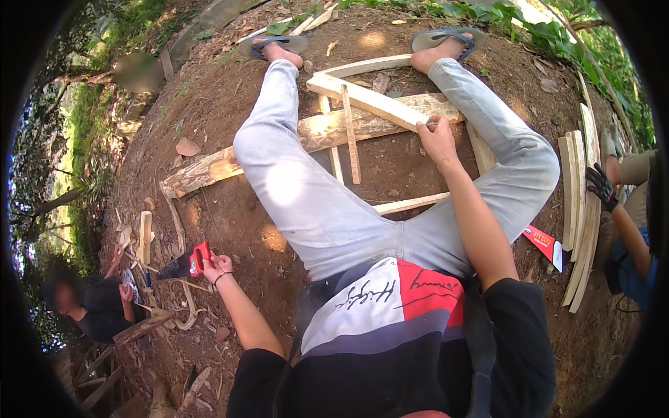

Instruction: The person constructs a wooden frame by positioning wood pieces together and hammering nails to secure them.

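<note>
Bare brown earth [230, 104] all around, scattered with wood chips and offcuts, green leaves fringing the top edge. Seated on the dirt, the person stretches both legs forward in pale grey trousers [313, 202], flip-flops [446, 36] on the feet. Across the ground between the legs lies a rough log [327, 129], with a pale plank [369, 101] laid slantwise on top of it and thin wooden strips [350, 136] crossing beneath. The right hand [437, 139] is down on the end of that plank, fingers pinched around something small and dark, too small to tell what it is. Out to the side, the left hand [217, 266] is clenched on the red handle of a handsaw [185, 265], whose dark blade points away over the soil, well apart from the plank. Far right, a stack of curved pale boards [582, 209] stands by a second person's black-gloved hand [601, 187]. A red and white packet [545, 244] lies beside the right thigh. Lower left, another person crouches among sticks.
</note>
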`<move>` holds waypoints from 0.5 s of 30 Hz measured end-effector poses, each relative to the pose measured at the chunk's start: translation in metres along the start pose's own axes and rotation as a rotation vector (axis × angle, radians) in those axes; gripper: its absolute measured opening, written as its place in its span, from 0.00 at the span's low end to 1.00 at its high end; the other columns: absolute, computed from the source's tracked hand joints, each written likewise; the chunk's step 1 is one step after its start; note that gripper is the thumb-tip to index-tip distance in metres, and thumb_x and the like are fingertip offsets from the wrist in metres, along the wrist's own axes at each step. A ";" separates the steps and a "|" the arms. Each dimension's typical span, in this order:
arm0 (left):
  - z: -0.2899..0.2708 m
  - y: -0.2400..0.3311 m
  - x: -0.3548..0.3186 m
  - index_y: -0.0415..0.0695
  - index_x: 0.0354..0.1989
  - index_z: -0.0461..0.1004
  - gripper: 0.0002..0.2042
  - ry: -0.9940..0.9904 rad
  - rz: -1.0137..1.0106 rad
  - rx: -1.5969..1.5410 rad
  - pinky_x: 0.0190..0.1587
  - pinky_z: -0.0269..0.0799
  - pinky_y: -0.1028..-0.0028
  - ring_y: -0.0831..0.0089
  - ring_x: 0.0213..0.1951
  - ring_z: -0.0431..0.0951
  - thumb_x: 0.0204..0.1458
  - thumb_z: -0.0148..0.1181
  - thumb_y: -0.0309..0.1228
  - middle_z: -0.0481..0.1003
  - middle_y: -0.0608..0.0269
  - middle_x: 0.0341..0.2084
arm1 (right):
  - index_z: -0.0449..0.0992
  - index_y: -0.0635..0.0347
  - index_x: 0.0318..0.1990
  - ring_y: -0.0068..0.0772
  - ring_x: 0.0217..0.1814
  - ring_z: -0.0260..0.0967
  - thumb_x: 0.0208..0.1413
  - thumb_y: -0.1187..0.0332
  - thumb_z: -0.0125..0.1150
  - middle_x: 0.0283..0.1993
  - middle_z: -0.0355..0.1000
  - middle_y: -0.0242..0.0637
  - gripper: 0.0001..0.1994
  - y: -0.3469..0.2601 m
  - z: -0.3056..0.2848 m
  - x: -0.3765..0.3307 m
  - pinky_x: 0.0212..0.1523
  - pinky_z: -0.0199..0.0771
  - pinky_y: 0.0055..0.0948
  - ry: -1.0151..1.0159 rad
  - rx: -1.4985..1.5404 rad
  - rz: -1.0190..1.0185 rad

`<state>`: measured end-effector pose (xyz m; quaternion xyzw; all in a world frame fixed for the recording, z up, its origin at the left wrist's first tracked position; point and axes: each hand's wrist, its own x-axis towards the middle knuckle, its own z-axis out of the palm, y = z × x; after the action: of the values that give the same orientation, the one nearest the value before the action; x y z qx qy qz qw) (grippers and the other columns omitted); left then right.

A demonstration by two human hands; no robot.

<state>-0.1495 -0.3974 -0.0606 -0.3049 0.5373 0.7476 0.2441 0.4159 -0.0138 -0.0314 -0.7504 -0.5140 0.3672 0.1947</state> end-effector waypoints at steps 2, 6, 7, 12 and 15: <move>-0.011 0.011 0.008 0.54 0.42 0.70 0.11 0.004 -0.050 0.067 0.36 0.65 0.69 0.79 0.22 0.73 0.55 0.50 0.43 0.78 0.69 0.35 | 0.65 0.68 0.51 0.34 0.41 0.72 0.53 0.55 0.57 0.42 0.71 0.45 0.25 -0.010 0.007 -0.004 0.40 0.71 0.30 -0.053 0.127 0.156; 0.022 0.006 -0.011 0.54 0.46 0.66 0.14 0.253 -0.188 0.168 0.36 0.65 0.67 0.75 0.25 0.73 0.53 0.52 0.42 0.74 0.67 0.33 | 0.66 0.64 0.49 0.23 0.36 0.70 0.57 0.56 0.55 0.40 0.69 0.38 0.21 -0.016 -0.001 0.001 0.31 0.69 0.22 -0.225 0.548 0.436; 0.038 -0.004 -0.028 0.53 0.47 0.66 0.15 0.321 -0.014 0.342 0.36 0.65 0.67 0.75 0.26 0.72 0.52 0.53 0.42 0.73 0.66 0.35 | 0.66 0.63 0.48 0.21 0.35 0.70 0.58 0.56 0.54 0.39 0.69 0.36 0.20 -0.010 -0.001 0.004 0.29 0.68 0.20 -0.242 0.630 0.434; 0.140 -0.085 -0.172 0.38 0.52 0.64 0.21 -0.165 0.716 0.820 0.41 0.66 0.74 0.70 0.38 0.68 0.51 0.57 0.32 0.67 0.57 0.43 | 0.67 0.64 0.44 0.23 0.31 0.69 0.58 0.62 0.56 0.36 0.69 0.36 0.14 -0.040 -0.006 -0.015 0.28 0.70 0.20 -0.137 0.695 0.325; 0.206 -0.154 -0.246 0.37 0.45 0.68 0.12 -0.758 1.023 0.893 0.53 0.63 0.72 0.70 0.52 0.65 0.54 0.55 0.26 0.64 0.56 0.51 | 0.68 0.65 0.43 0.23 0.31 0.69 0.58 0.63 0.56 0.35 0.69 0.36 0.13 -0.036 -0.009 -0.018 0.27 0.71 0.21 -0.072 0.585 0.177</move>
<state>0.0881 -0.1633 0.0647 0.3845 0.7412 0.5333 0.1355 0.3961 -0.0154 0.0052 -0.6909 -0.3257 0.5413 0.3514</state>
